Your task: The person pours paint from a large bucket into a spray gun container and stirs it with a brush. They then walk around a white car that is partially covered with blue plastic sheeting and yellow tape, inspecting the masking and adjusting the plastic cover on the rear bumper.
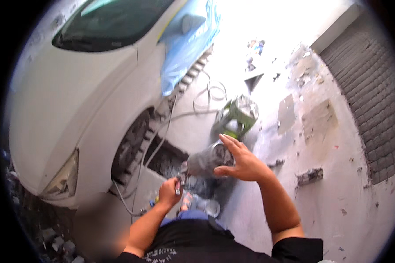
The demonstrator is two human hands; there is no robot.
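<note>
A: How do your arms stand?

B: A white car (74, 94) fills your left side, and a green stool (239, 115) stands ahead. Your right arm (277, 204) bends at the elbow and slants forward and inward. Your left forearm (145, 227) slants in too, lower and nearer your body.

A: And your hands?

B: Your right hand (245, 164) is spread, thumb well away from the fingers. Your left hand (168, 193) curls around a metal spray gun (178, 187).

A: Where does the grey cylindrical container (203, 163) lie?

B: Tilted between your hands, just ahead of the left, its far end beside your right thumb and fingers. You cannot tell from here whether the right hand touches it.
</note>
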